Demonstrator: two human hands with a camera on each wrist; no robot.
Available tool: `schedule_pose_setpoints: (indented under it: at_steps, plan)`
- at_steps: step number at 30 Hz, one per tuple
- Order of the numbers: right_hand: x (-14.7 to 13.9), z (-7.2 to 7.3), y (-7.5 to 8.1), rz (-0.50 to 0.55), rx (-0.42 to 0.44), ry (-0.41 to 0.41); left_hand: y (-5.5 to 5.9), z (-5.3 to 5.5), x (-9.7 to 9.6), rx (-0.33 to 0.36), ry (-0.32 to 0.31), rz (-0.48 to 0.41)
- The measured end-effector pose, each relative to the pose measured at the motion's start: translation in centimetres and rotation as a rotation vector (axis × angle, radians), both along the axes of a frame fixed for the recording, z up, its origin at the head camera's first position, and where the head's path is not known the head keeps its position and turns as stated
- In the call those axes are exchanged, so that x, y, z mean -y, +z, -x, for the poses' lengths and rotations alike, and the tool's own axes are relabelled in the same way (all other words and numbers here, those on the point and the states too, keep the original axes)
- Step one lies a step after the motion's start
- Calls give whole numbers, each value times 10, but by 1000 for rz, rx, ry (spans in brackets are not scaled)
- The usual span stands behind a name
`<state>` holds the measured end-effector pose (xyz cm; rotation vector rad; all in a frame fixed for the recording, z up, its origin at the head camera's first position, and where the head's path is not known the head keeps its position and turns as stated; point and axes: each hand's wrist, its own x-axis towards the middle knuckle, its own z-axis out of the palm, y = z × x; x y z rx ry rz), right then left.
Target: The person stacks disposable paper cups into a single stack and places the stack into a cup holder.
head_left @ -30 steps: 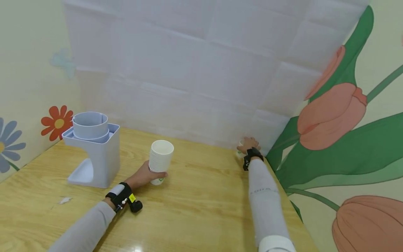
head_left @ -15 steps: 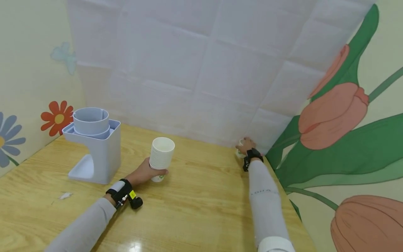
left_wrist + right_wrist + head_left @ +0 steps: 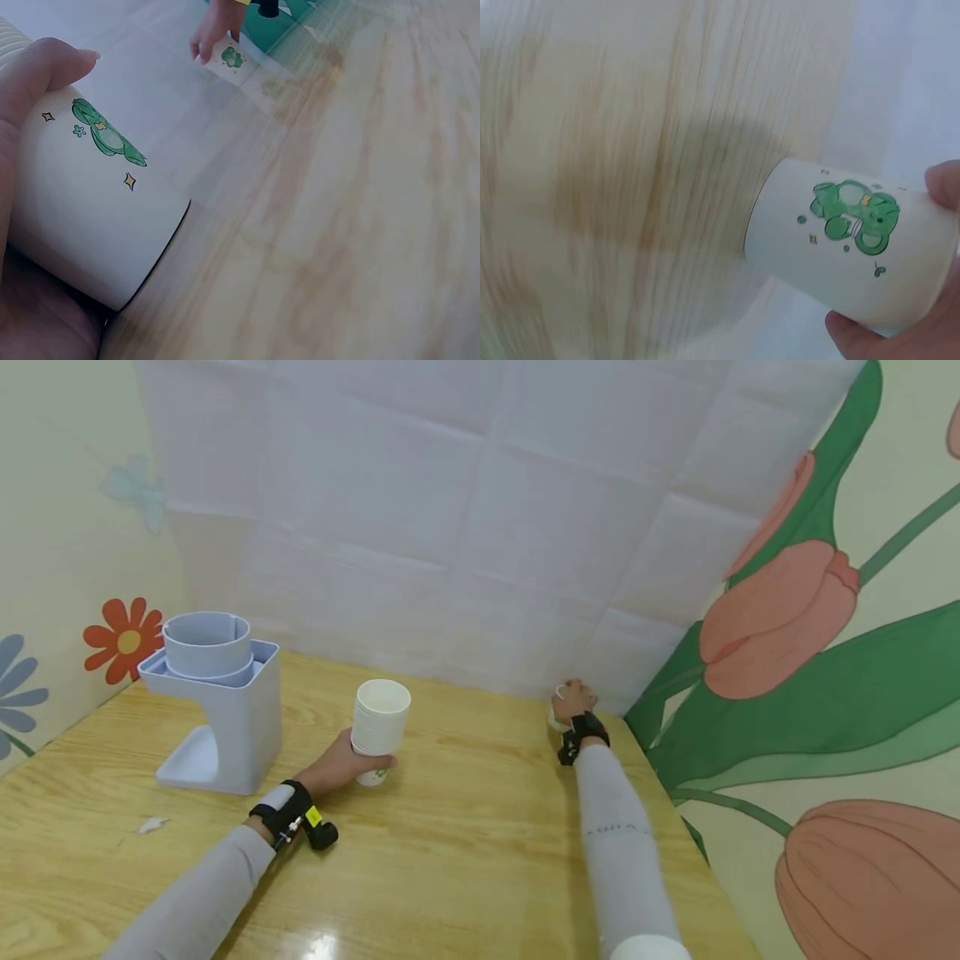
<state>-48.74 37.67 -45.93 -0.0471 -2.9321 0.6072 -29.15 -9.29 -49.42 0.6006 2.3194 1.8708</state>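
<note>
My left hand (image 3: pixel 345 765) grips a tall stack of nested white paper cups (image 3: pixel 381 718) near its lower end, thumb across the front. In the left wrist view, the lowest paper cup (image 3: pixel 97 202) of the stack shows a green cartoon print, its base right at the wooden table. At the far right, my right hand (image 3: pixel 576 700) holds a single white paper cup (image 3: pixel 847 240) near its rim from above. That cup carries a similar green bear-like print, and its base is close over the table in the right wrist view. The hand hides much of the cup in the head view.
A pale lilac plastic stand (image 3: pixel 251 718) with a round holder (image 3: pixel 208 647) on top stands at the left of the wooden table (image 3: pixel 450 843). A white sheet (image 3: pixel 420 527) covers the back wall. A tulip-painted wall (image 3: pixel 780 643) borders the right side.
My right hand with its paper cup has shifted slightly left along the back of the table. The left hand keeps its hold on the stack. The head view has turned a little.
</note>
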Motion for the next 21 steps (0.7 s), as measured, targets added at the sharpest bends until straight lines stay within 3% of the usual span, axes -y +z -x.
schedule_pose_setpoints:
  at_steps: [2, 6, 10, 13, 21]
  plan:
    - [7, -7, 3, 9, 17, -9, 0, -1, 0, -9, -7, -2]
    - [37, -46, 23, 32, 38, -25, 0, 0, 0, -16, -8, -4]
    - [45, -54, 18, 33, -16, -38, 0, 2, 0, -19, -8, 1]
    - [49, -56, 14, 70, 6, -60, -1, 2, 0, -15, -6, 3]
    - [81, -91, 28, 137, 51, -84, 2, 0, -1, 14, 6, 17]
